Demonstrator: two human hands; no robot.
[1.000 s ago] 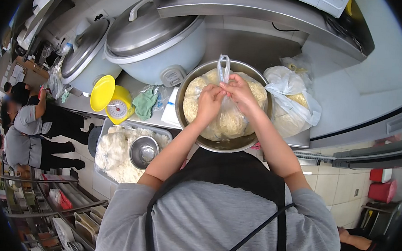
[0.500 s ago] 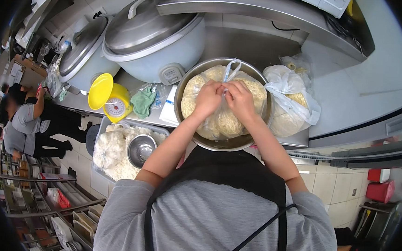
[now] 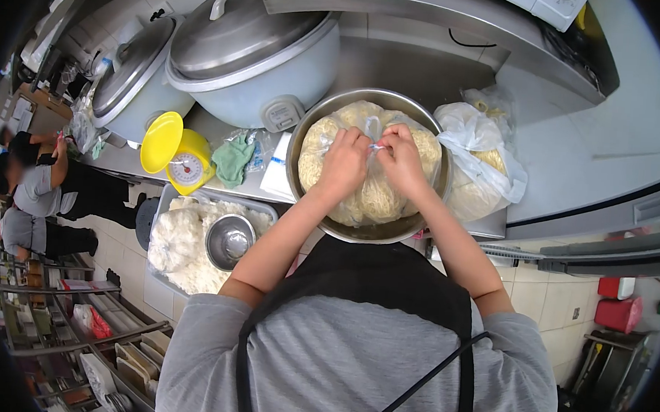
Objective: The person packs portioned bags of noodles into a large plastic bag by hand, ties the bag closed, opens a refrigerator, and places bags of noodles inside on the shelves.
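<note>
A large clear plastic bag of noodles fills the round metal bowl in front of me. At the top of the bag, its twisted neck is gathered into a knot between my hands. My left hand pinches one side of the knot, fingers closed. Opposite it, my right hand grips the other side with thumb and fingers bent together. Both wrists rest low over the noodles. Right of the bowl lies a second white plastic bag of noodles.
Left of the bowl stand a yellow scale, a green cloth and two large rice cookers. A tub of white rice with a metal bowl is below. Overhead hangs a steel shelf. People stand far left.
My hands have drawn slightly apart at the knot. The bag's upright loop has sunk down, and the view has shifted a little.
</note>
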